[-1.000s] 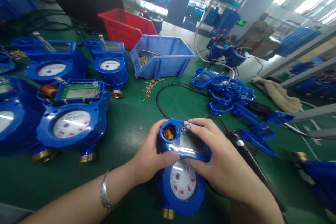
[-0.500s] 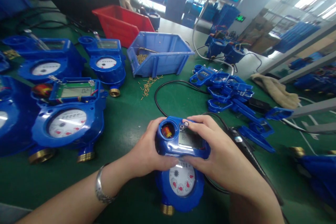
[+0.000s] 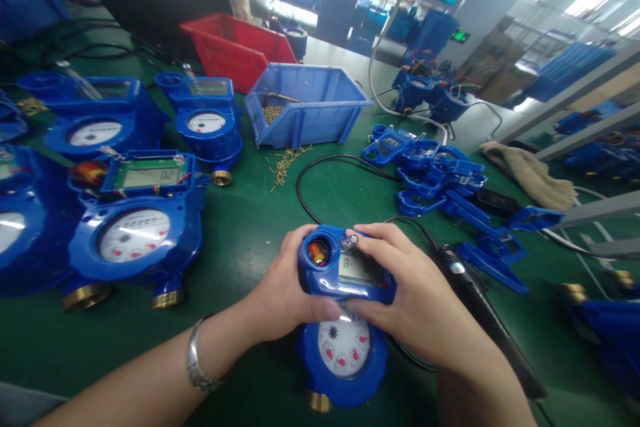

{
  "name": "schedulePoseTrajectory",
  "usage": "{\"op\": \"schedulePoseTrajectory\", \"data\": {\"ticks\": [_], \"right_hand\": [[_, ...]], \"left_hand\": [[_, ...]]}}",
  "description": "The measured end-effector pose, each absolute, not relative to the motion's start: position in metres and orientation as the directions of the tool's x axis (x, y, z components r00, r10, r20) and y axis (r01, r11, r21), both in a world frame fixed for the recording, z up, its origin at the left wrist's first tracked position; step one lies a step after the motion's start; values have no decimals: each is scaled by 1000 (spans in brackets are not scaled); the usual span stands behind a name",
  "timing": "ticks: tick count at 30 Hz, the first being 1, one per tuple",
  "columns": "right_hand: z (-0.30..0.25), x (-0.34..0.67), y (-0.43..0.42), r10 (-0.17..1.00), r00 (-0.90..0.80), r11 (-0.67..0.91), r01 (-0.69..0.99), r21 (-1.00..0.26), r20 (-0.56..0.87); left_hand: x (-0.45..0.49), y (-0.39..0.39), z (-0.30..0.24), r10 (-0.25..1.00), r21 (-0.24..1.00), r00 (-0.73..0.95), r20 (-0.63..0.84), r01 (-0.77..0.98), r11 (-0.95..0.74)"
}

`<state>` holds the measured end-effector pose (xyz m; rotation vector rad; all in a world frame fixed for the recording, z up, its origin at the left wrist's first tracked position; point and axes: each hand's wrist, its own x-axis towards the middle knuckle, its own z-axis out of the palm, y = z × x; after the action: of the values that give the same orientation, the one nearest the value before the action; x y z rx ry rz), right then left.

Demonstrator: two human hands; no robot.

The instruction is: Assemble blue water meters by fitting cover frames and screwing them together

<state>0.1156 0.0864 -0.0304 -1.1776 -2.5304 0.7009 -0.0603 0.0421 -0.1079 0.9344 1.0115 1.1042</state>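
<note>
A blue water meter (image 3: 345, 367) with a white dial and a brass fitting stands on the green table in front of me. Its upper part is a blue cover (image 3: 320, 283) with a display window and a round opening showing something red and yellow inside. My left hand (image 3: 293, 287) grips the cover's left side, thumb along its lower edge. From the right, my right hand (image 3: 410, 280) clasps the same cover, index finger at a small clear tube (image 3: 349, 242) on top. Both hands are closed round the meter. The fingers behind it are partly hidden.
Several blue meters stand at left, one (image 3: 137, 227) with its display board exposed. Brass screws (image 3: 283, 167) lie before a blue bin (image 3: 305, 117); a red bin (image 3: 235, 47) stands behind. Blue covers (image 3: 430, 170) and a black electric screwdriver (image 3: 480, 307) are at right. Another person's hand (image 3: 243, 7) shows behind.
Both hands keep hold of the meter's cover. The display's characters show more clearly now, and the small clear tube appears slightly turned. The view has shifted a little.
</note>
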Motion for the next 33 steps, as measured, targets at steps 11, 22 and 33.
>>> {"op": "schedulePoseTrajectory", "data": {"ticks": [11,22,33], "right_hand": [[-55,110,89,926,-362,282,468,-838,110],[-49,97,102,704,-177,-700,-13,-714,-688],[-65,95,96,761,-183,-647,-155,-746,-622]], "left_hand": [[-47,43,-82,940,917,26,-340,-211,338],[-42,41,-80,919,875,12,-394,-300,379],[-42,38,-89,935,841,17,-354,-432,326]]}}
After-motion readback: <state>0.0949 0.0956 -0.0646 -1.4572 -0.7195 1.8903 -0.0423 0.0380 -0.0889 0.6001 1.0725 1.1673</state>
